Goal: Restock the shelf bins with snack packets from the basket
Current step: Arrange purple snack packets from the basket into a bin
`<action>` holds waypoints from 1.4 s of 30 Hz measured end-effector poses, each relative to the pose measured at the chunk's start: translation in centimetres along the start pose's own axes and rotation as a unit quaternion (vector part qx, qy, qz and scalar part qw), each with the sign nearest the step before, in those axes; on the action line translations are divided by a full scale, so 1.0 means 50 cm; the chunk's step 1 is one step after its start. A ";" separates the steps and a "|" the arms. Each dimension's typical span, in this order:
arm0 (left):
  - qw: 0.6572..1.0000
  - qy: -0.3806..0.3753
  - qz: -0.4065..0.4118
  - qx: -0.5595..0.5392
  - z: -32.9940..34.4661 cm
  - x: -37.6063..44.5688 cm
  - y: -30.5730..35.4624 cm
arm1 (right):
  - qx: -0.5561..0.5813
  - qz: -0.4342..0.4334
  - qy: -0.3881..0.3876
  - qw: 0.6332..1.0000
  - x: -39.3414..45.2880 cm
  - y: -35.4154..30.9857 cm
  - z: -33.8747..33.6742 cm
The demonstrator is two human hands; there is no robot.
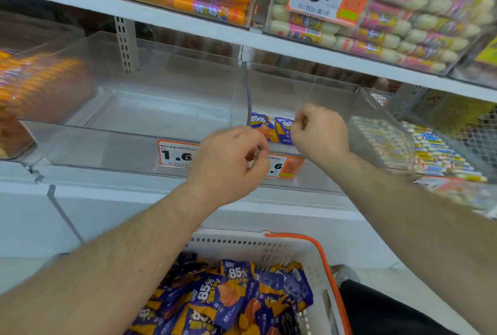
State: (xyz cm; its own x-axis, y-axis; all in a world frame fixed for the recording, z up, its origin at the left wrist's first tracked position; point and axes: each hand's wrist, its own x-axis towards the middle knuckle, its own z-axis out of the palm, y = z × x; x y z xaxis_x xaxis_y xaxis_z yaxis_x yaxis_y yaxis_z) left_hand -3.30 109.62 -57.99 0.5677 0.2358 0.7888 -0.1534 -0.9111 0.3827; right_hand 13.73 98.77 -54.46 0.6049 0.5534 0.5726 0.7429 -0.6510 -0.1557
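Observation:
Two purple-and-orange snack packets (271,128) stand side by side at the front left of a clear shelf bin (322,92). My right hand (320,131) reaches into that bin and pinches the top edge of the right packet. My left hand (231,163) hovers at the bin's front rim, just left of and below the packets. Its fingers are curled and I see nothing held in them. Below, a white basket (269,247) with an orange handle holds several more of the same packets (231,297).
Left of the packets is another clear bin (161,108). Price labels (174,153) hang on the bin fronts. The shelf above (188,30) carries orange sausage packs and pale ones. A wire bin of small wrapped snacks (441,151) sits at the right.

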 end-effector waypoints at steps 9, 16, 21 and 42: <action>0.806 -0.568 -0.161 0.049 -0.001 -0.145 0.002 | 0.036 -0.107 -0.274 0.955 -0.320 -0.062 0.126; 0.772 -0.601 -0.202 0.046 0.003 -0.164 -0.002 | 0.050 0.083 -0.583 0.806 -0.470 -0.005 0.287; 0.775 -0.604 -0.180 0.050 0.005 -0.165 -0.004 | 0.045 0.095 -0.624 0.774 -0.525 0.016 0.332; 0.714 -0.613 -0.326 -0.094 -0.039 -0.145 -0.087 | 0.387 0.278 -0.443 0.759 -0.275 -0.019 0.030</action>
State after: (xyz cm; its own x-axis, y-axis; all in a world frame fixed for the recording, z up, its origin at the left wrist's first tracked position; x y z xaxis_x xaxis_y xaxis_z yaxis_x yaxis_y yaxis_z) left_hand -8.34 112.55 -64.43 0.8316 0.0110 -0.5553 0.4258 -0.6545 0.6247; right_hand 5.13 92.57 -63.40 0.5874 0.6602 -0.4681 0.0401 -0.6014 -0.7979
